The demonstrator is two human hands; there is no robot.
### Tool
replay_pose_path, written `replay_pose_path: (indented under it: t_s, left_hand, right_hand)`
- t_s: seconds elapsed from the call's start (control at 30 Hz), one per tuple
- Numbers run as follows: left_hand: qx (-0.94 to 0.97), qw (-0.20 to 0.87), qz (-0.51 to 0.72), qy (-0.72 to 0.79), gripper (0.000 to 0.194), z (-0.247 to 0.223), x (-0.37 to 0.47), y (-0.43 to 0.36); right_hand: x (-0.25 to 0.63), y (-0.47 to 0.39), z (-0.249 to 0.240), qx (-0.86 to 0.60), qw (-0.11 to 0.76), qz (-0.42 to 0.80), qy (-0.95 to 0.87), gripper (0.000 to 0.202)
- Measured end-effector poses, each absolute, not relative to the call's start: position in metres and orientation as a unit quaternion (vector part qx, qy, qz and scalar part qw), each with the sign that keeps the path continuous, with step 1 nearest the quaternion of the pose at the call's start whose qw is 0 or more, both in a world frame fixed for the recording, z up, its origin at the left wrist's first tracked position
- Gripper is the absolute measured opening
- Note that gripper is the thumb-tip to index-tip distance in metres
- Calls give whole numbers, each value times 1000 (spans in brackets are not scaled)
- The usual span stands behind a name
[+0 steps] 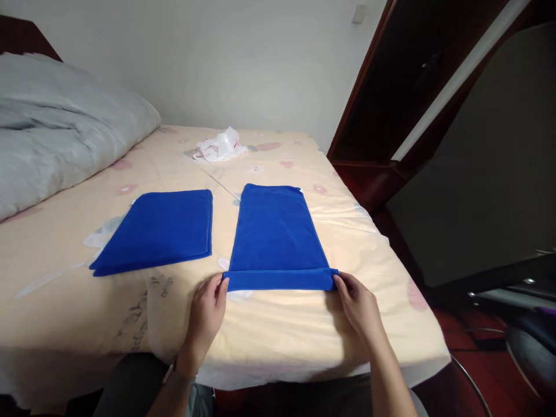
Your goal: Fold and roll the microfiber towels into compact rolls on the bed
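Observation:
A blue cloth lies flat on the bed, its near edge turned over into a narrow band. My left hand pinches the left end of that band between thumb and fingers. At the band's right end, my right hand grips the other corner in the same way. Another blue cloth, folded in layers, rests to the left, touched by neither hand.
The bed has a cream patterned sheet. A crumpled white plastic bag lies near the wall. A grey quilt is heaped at the left. Dark furniture stands beyond the bed's right edge.

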State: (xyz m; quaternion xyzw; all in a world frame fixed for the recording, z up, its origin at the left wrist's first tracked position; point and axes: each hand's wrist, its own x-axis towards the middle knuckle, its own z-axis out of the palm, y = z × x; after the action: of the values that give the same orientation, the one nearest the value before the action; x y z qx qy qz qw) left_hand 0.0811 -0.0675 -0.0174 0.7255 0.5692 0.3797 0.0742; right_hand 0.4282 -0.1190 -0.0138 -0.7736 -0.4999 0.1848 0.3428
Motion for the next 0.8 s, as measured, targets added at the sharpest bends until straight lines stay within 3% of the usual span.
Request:
replay_pose_path:
  t_s: [0.17, 0.37, 0.6, 0.8]
  left_hand:
    - [758, 70, 303, 574, 23, -7, 76, -75]
    - [775, -32, 268, 571, 26, -3, 78, -80]
    - [750, 37, 297, 590, 32, -12, 86, -83]
    - [703, 113, 301, 634, 19, -11, 89, -85]
  right_hand:
    - [430, -133, -7, -791, 262, 213, -510, 42]
    - [426, -135, -4, -803, 285, 195, -485, 40]
    - [421, -131, 1, -852, 221, 222, -420, 48]
    - [418, -132, -3, -813, 292, 237, -444, 49]
